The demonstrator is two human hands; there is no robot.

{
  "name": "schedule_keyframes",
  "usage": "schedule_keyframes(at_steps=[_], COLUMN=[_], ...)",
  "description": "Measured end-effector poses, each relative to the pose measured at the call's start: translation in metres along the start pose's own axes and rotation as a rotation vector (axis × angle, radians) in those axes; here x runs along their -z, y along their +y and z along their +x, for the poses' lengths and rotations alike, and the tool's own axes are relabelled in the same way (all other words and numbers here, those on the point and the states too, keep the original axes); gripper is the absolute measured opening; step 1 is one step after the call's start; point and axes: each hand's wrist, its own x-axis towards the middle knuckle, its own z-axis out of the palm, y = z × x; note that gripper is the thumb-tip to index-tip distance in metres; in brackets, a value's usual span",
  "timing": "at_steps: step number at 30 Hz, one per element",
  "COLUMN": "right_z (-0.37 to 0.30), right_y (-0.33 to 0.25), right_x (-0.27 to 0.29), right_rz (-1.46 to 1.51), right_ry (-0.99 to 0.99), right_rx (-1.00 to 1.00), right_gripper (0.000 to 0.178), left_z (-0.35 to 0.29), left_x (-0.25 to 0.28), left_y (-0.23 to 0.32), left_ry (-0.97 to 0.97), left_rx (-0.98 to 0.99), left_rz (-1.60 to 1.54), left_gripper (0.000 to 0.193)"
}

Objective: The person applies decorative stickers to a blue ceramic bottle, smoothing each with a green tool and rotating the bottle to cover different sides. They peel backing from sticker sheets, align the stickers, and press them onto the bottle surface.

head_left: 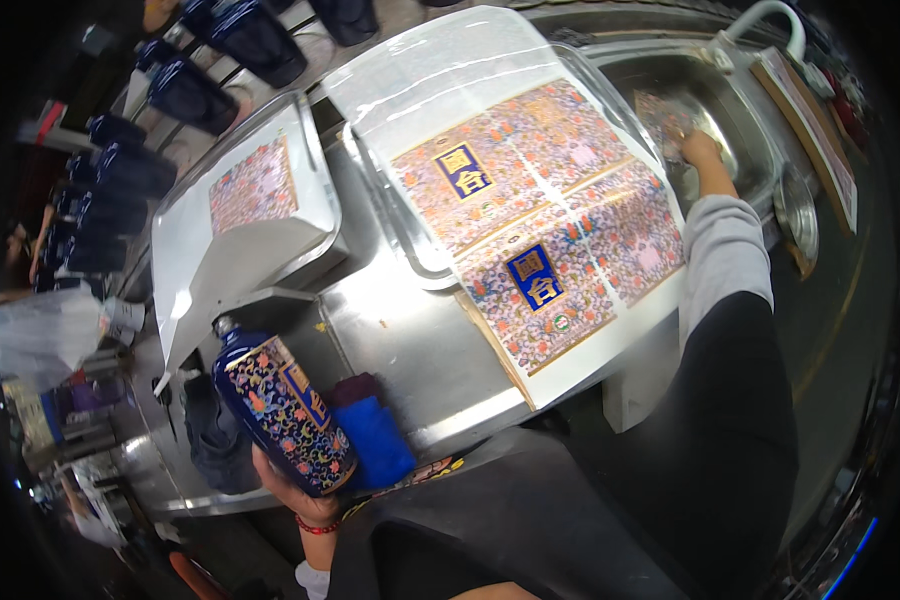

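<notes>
"One glossy dark-blue bottle with a floral wrap (285, 410): where was it?"

"Tilted in the left hand (295, 492), fingers clasped round its lower end, beside a bright-blue cloth (375, 442)."

"And past the white-edged floral paper sheets (588, 240)?"

"The right hand (703, 151) reached into the shiny steel sink (753, 120), near a patterned flat piece (658, 110); its fingers' state I couldn't tell."

The navy bottle (288, 418) and pinkish sheet (595, 292) both bear multicoloured floral patterns

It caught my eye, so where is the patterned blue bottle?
In the head view, the patterned blue bottle is at lower left, in the left hand, just left of the blue cloth.
</notes>
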Motion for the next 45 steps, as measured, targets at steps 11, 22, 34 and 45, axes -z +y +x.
schedule_keyframes(at_steps=[11,22,34,45], right_z=[0.042,-0.084,-0.401,-0.541], right_y=[0.039,-0.096,-0.251,-0.293], right_x=[0.071,0.275,0.406,0.416], right_rz=[-0.242,0.019,0.353,0.388], right_ry=[0.132,0.721,0.583,0.647], right_rx=[0.056,0.782,1.427,1.789], right_gripper=[0.033,0.009,0.017,0.02], left_z=[0.029,0.031,0.03,0.094], left_x=[0.02,0.01,0.033,0.047], left_y=[0.039,0.043,0.039,0.143], left_ry=[-0.094,-0.009,-0.111,0.097], left_rx=[-0.302,-0.32,-0.383,-0.694], left_rz=[0.512,0.512,0.595,0.351], left_gripper=[0.097,0.101,0.11,0.08])
